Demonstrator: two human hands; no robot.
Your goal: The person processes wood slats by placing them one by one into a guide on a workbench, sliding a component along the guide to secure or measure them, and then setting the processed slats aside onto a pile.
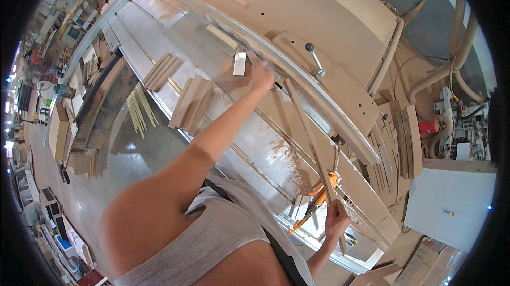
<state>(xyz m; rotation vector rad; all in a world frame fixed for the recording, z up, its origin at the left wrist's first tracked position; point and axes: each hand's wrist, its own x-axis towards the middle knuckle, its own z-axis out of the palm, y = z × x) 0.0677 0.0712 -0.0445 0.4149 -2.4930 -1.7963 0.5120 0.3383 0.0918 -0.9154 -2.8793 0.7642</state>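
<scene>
The right hand (336, 222) is closed around the near end of a long wooden strip (308, 136) over the metal surface (249, 138); whether the left hand (261, 77) grips anything, I can't tell. Short pieces (191, 104) already sit stacked; this strip looks unfinished.

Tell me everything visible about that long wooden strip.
The long wooden strip is narrow and brown. It slants over the metal table, its far end just right of the left hand, apart from it. The right hand grips it near the other end. Any bend may be the lens's; whether it touches the table is unclear.
</scene>
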